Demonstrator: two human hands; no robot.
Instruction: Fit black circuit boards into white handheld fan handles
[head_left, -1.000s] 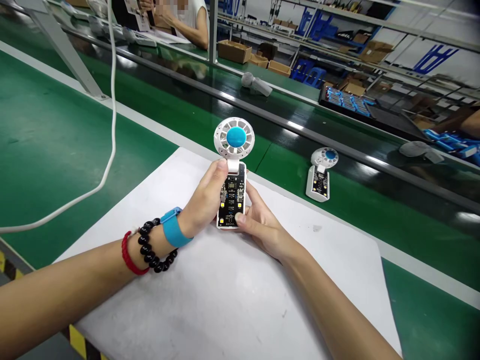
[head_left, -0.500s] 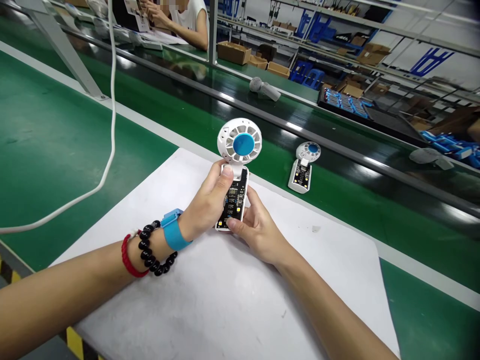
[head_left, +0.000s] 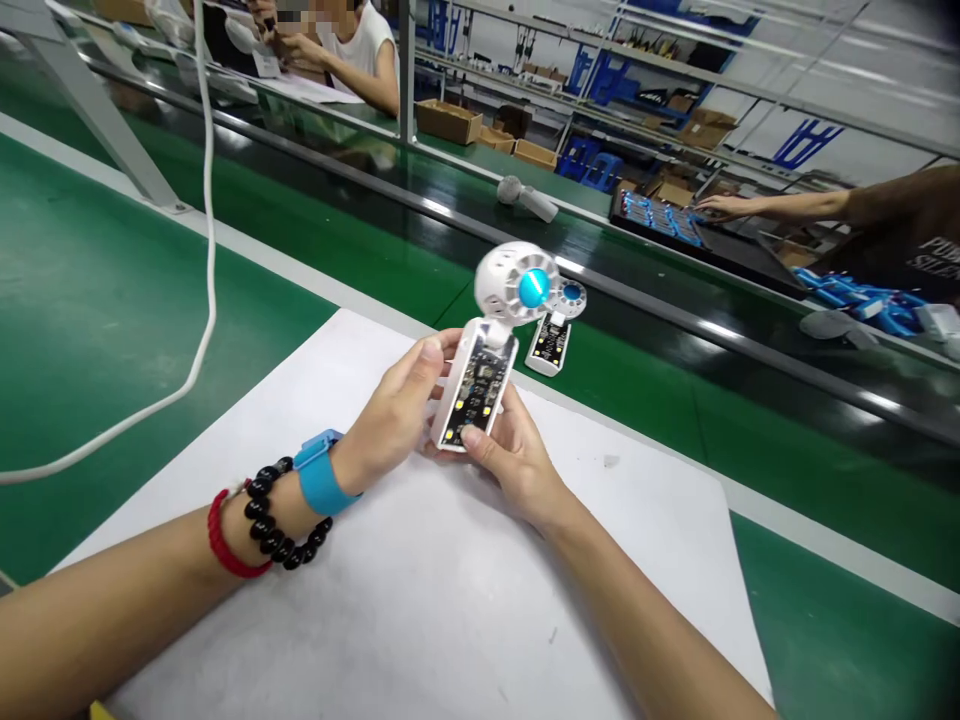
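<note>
Right hand (head_left: 521, 465) pinches 1 round-headed, smooth white fan (head_left: 487, 365); left hand (head_left: 394, 410) spreads loosely alongside; 1 similar fan (head_left: 550, 343) sits beyond.

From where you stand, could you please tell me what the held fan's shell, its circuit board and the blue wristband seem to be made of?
Fan shell: probably hard plastic, smooth, white, with a soft sheen.
Circuit board: likely laminate, black with some shine, carrying small mounted parts.
Blue wristband: perhaps rubber or fabric, fairly matte; no weave shows clearly.

left wrist (head_left: 291, 508): wide blue strap (head_left: 327, 482), bracelet of round, shiny black beads (head_left: 263, 526), and a braided red cord (head_left: 217, 540).
</note>
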